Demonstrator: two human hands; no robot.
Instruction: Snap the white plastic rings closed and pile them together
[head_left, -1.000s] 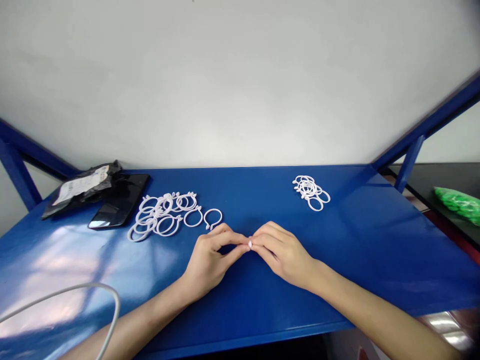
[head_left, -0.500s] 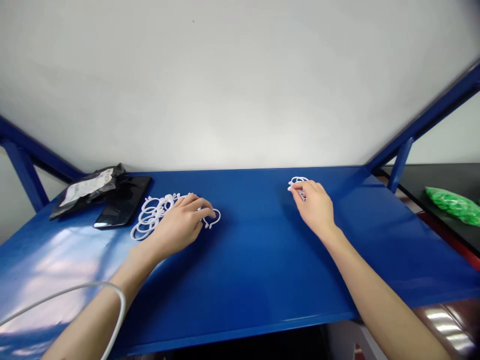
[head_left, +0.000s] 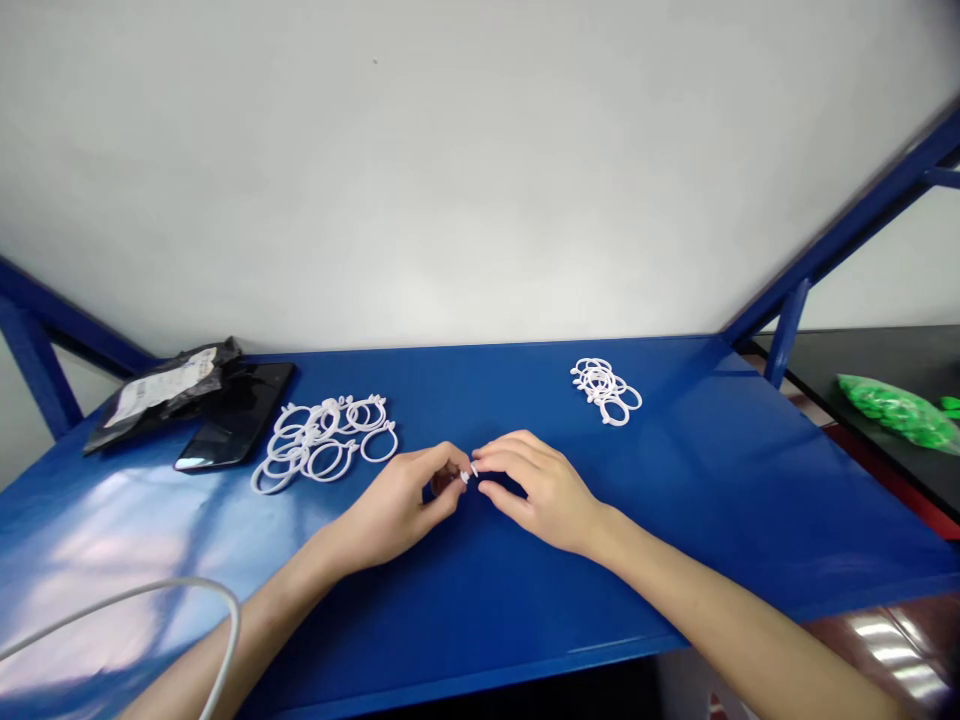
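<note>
In front of me, my left hand [head_left: 409,505] pinches a small white plastic ring [head_left: 465,477]; only its knobbed ends show, the rest is hidden by the fingers. Close on its right is my right hand [head_left: 551,490], its bent index finger at the ring's end and its thumb a little apart from that finger. A loose group of similar white rings with knobbed ends [head_left: 330,460] lies left of my left hand. Beyond my right hand lies a smaller overlapping pile of white rings [head_left: 600,380].
The blue tabletop [head_left: 480,620] meets a pale wall [head_left: 480,200]. At the left lie a black plastic parcel [head_left: 161,390] and a dark phone [head_left: 236,425]. A white cable [head_left: 150,590] crosses my left forearm. Blue braces flank the table; a bag of green pieces [head_left: 896,410] lies far right.
My left hand has come right from the left group with a ring. My right hand has left the right pile and moved left and nearer, so both hands now meet.
</note>
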